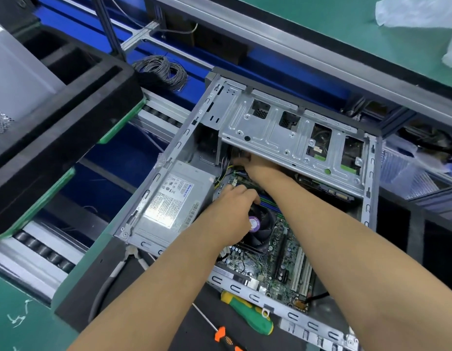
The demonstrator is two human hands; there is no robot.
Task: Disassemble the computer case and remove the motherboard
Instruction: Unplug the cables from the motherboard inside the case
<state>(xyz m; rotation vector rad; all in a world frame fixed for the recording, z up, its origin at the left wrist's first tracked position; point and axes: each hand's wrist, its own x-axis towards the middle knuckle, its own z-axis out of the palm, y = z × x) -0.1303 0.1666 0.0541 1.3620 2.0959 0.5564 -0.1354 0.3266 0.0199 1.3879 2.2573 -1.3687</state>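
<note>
An open grey computer case [169, 158] lies on its side on a black mat. Inside it the green motherboard [278, 252] shows, with a black CPU fan [261, 224] and a silver power supply [174, 198] to the left. My left hand [230, 211] sits over the board between the power supply and the fan, fingers curled down; what they hold is hidden. My right hand [255, 162] reaches farther in, under the metal drive cage [283, 138], with its fingertips among cables at the board's far edge.
A green-handled screwdriver [247, 312] and an orange-handled one [224, 336] lie on the mat at the case's near edge. A black foam tray [67, 117] stands on the roller conveyor at left. A coil of grey wire [161, 72] lies behind the case.
</note>
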